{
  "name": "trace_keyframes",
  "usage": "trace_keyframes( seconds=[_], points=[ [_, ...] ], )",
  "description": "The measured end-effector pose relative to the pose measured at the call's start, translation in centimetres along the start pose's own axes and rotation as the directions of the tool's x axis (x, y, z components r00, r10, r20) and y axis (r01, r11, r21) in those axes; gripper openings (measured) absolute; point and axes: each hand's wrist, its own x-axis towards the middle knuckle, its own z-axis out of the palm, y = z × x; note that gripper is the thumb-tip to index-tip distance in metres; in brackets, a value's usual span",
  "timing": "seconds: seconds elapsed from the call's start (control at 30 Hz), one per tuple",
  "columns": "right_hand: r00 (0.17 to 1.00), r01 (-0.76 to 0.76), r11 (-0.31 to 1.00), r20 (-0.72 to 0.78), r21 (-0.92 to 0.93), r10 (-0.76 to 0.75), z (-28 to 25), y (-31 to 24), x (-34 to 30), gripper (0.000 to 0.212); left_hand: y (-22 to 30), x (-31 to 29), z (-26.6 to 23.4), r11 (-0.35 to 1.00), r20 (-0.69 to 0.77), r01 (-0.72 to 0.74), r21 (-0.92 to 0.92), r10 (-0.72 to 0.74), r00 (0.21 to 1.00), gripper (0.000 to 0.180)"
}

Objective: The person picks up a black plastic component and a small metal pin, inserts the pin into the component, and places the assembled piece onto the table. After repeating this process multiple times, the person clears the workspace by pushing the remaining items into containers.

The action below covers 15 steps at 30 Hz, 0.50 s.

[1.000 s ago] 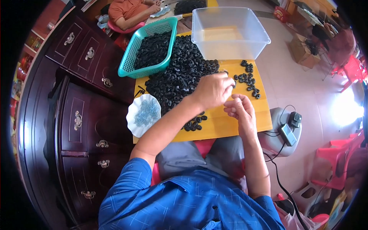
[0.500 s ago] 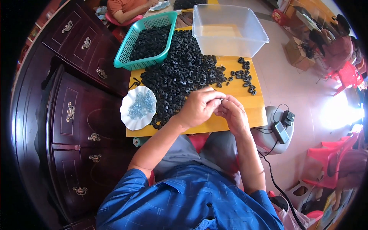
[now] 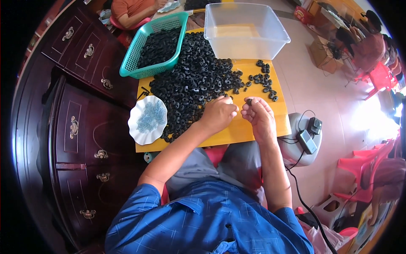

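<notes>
Right grip holds small black part — left grip curled beside — black pile on yellow table.

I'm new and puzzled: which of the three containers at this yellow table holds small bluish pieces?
The wavy-rimmed white dish, near the left forearm. The green basket holds black pieces instead, and the clear box shows neither kind.

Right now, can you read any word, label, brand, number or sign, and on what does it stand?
No text can be read.
Red container, upper right: any markings are too blurred.
Grey device right of the yellow table: nothing legible.
Black part in the right hand: too small to tell.
</notes>
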Motion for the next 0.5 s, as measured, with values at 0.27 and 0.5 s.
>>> trace_keyframes(
  seconds=[0.27, 0.5],
  points=[
    [0.998, 0.058, 0.998, -0.037, -0.030, -0.059, -0.4, -0.1, 0.2, 0.014, -2.1, 1.7, 0.7, 0.997, -0.022, -0.080, 0.021, 0.081, 0.997, 0.014],
    [0.996, 0.088, 0.970, 0.021, -0.228, -0.086, 0.4, 0.0, -0.2, 0.013, -4.5, 7.4, -2.6, 0.999, -0.193, -0.027, 0.022, 0.031, 0.981, 0.011]
  ],
)
